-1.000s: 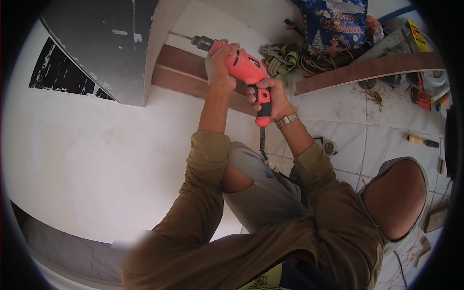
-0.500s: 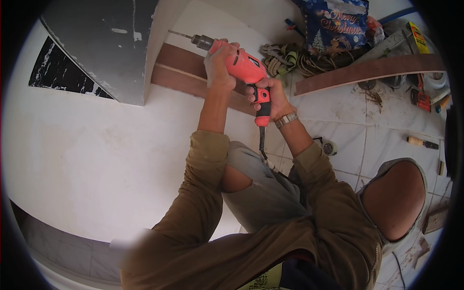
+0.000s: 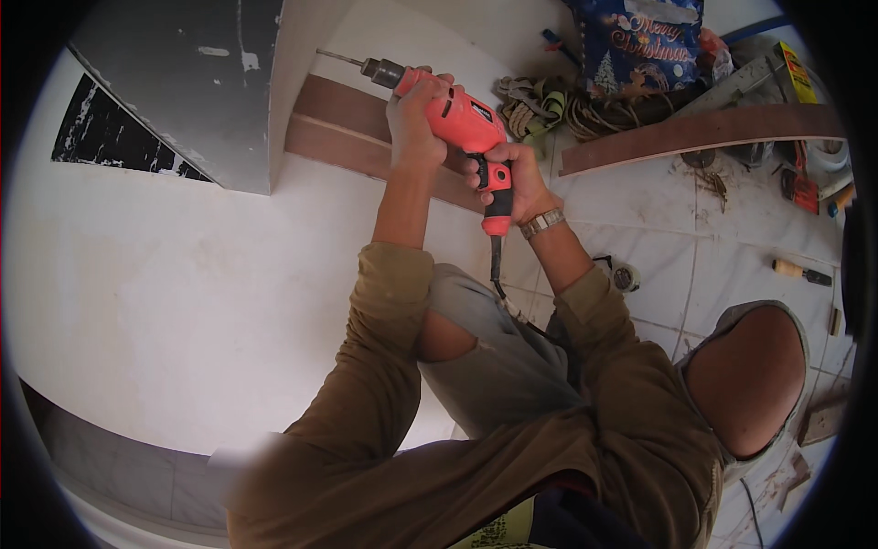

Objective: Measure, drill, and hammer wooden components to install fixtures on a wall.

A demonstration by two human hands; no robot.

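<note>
Red drill point(image 3: 471, 128) is held aloft: left grip point(image 3: 416, 123) wraps its body, right grip point(image 3: 521, 178) clasps its handle. Blue bag point(image 3: 631, 55) stands beyond drill, rightward; top cut off, contents hidden. Bit point(image 3: 340, 57) tip's contact unclear.

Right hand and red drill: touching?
Touching. The head view shows the right hand wrapped around the red drill at its handle.

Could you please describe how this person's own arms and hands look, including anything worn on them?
The olive-brown sleeves have folded-back cuffs. The left hand and right hand are ungloved, and a silvery wristwatch is worn on the right.
</note>
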